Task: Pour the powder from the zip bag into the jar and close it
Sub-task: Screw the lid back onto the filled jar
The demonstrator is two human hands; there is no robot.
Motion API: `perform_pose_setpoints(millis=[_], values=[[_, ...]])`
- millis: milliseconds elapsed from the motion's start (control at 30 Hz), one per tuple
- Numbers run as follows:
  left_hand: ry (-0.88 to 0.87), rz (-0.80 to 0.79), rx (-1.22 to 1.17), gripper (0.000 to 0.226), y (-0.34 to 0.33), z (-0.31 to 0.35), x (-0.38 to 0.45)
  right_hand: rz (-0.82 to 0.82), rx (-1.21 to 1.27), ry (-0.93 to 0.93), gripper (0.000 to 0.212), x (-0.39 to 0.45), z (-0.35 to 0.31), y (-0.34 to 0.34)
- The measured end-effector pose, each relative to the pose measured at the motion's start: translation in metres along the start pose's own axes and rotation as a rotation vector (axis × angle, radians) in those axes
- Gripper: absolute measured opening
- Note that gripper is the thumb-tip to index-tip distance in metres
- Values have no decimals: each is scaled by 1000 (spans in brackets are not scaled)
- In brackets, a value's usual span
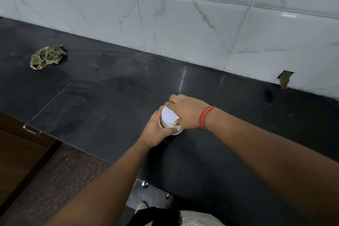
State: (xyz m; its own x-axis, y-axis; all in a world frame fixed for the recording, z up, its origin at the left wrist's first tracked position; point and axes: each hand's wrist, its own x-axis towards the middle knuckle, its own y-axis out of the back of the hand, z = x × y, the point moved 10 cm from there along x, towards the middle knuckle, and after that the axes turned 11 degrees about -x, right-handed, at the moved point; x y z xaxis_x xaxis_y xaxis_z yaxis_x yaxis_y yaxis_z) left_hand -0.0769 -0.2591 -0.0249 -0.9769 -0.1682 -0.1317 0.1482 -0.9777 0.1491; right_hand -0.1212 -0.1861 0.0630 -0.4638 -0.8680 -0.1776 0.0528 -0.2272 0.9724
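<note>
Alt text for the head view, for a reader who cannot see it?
Both hands work a small white jar on a black counter: left hand grips its body, right hand holds the lid. A crumpled cloth lies far left.

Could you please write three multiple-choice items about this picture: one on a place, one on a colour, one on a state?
1. Where does the crumpled cloth lie?
A. far left on the counter
B. under the jar
C. on the floor

2. What colour is the wrist thread?
A. green
B. red
C. blue

3. What covers the jar?
A. nothing
B. a plate
C. a white lid

Key: A, the cloth lies on the counter, far left. B, the thread on the right hand is red. C, the lid sits on the jar, which the left hand grips.
</note>
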Motion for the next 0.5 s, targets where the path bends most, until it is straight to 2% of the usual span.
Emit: perform_pose_setpoints(millis=[200,400,500], values=[[-13,24,9,72,2,2,-2,66,-10,-44,68,-6,-2,0],[-14,26,18,76,0,4,-5,71,99,-121,69,-10,2,-10],[-2,1,36,85,0,-2,-7,78,343,-198,68,-24,10,-24]])
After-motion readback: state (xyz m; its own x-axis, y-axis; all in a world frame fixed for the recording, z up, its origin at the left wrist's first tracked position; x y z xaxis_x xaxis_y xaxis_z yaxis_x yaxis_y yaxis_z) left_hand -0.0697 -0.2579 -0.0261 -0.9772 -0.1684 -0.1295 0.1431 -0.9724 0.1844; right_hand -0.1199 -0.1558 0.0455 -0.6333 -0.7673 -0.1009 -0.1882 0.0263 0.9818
